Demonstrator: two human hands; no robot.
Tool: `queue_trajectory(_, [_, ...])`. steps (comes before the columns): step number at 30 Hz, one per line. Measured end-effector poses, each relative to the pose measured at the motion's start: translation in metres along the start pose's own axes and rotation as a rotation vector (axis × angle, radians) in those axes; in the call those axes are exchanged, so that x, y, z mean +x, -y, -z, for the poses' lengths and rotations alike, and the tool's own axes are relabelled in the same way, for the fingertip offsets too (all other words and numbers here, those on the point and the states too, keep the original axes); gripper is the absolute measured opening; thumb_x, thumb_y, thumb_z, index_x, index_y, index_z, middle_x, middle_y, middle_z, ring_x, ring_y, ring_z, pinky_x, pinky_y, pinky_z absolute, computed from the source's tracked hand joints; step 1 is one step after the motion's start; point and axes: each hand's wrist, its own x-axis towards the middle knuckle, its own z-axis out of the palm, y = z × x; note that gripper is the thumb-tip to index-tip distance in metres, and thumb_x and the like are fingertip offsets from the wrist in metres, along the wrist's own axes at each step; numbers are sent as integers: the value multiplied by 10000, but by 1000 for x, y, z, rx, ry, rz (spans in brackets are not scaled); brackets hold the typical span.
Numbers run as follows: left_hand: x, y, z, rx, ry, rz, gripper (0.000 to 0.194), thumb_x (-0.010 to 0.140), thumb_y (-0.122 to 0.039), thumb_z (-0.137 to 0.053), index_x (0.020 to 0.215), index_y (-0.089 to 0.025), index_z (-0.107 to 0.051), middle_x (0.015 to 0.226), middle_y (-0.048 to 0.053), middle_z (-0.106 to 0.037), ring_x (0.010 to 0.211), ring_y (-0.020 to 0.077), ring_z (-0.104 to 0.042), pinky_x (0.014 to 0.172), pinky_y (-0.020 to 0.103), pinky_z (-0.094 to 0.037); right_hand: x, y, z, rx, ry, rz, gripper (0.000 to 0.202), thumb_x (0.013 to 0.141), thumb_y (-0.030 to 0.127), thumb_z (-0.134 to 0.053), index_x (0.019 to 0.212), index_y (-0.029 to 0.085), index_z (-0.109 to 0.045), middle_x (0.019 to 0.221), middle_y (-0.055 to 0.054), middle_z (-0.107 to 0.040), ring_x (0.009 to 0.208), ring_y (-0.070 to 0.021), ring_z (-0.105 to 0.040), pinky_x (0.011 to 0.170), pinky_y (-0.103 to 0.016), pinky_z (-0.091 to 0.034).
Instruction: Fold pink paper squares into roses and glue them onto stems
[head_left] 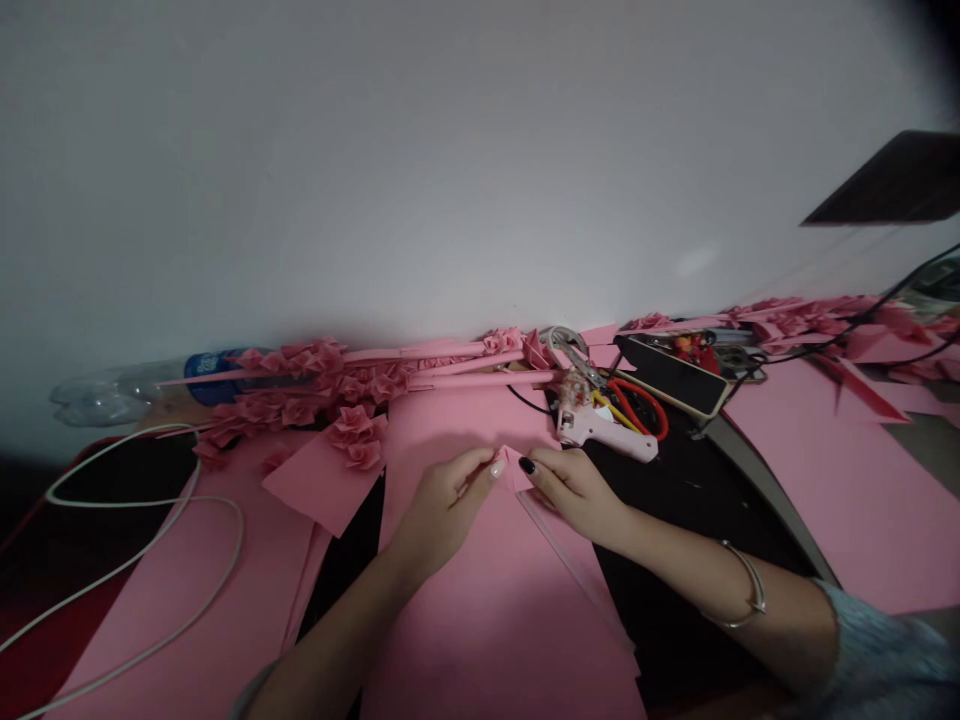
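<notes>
Between my two hands is a small folded piece of pink paper (513,476), held just above a long stack of pink sheets (495,610). My left hand (442,505) pinches its left side between thumb and fingers. My right hand (581,495) grips its right side, the dark-nailed thumb pressed on the near face. Beside the right hand, a clear straight strip that looks like a ruler (574,560) lies along the sheets. A pale pink glue gun (611,432) rests just behind that hand.
Pink paper flowers (358,436) and rolled paper stems line the wall. Behind the glue gun are red-handled pliers (639,405), a tape roll (564,342) and a phone (673,375). A plastic bottle (120,390) lies at left, near a looping white cable (241,540). More pink sheets (847,470) lie at right.
</notes>
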Motion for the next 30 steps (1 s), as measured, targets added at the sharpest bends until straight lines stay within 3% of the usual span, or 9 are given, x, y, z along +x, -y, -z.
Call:
queue_trajectory(2, [0, 1, 0, 61, 10, 8, 237, 907, -292, -460, 838, -180, -658, 727, -6, -629, 721, 157, -574, 646, 231, -449, 1, 0, 0, -40, -52, -7, 337, 959, 306, -427, 640, 196, -434, 503, 64, -373, 458, -90, -356, 464, -214, -294])
queue_trajectory(5, [0, 1, 1, 102, -28, 21, 247, 891, -246, -445, 771, -173, -648, 651, -21, -574, 638, 136, -519, 571, 208, -395, 0, -2, -2, -29, -125, -43, 84, 916, 221, -478, 882, 172, -536, 567, 71, -403, 499, -96, -390, 506, -217, -317])
queue_trajectory(9, [-2, 0, -1, 128, -19, 3, 232, 885, -250, -456, 765, -172, -638, 575, -51, -458, 547, 107, -426, 511, 190, -334, -2, -4, -4, 26, -113, -30, 231, 843, 153, -528, 1072, 162, -513, 602, 74, -448, 508, -98, -424, 512, -214, -337])
queue_trajectory(12, [-4, 1, -4, 159, -10, -2, 236, 882, -246, -459, 724, -168, -616, 548, -62, -399, 515, 96, -384, 498, 189, -312, -3, -4, -6, 50, -91, -36, 247, 820, 134, -534, 1065, 166, -521, 637, 53, -511, 523, -98, -464, 517, -212, -367])
queue_trajectory(18, [-3, 1, -5, 129, -33, 9, 231, 869, -234, -449, 747, -172, -636, 594, -31, -521, 572, 117, -479, 535, 195, -382, -3, -4, -6, 93, -66, -29, 239, 836, 136, -511, 1068, 167, -557, 730, 1, -600, 578, -106, -530, 536, -215, -415])
queue_trajectory(25, [-4, 2, -5, 164, -38, 4, 215, 870, -228, -444, 789, -167, -634, 609, -39, -517, 581, 109, -487, 549, 187, -392, -2, -3, -7, 87, -93, -18, 276, 789, 114, -534, 1059, 160, -564, 724, 4, -601, 572, -102, -531, 532, -209, -424])
queue_trajectory(30, [-5, 7, -6, 167, -36, -5, 222, 871, -224, -452, 812, -171, -659, 652, -16, -592, 598, 120, -529, 563, 196, -419, -2, -2, -6, 33, -100, 6, 317, 766, 85, -506, 1070, 157, -561, 741, 4, -592, 556, -92, -517, 514, -194, -412])
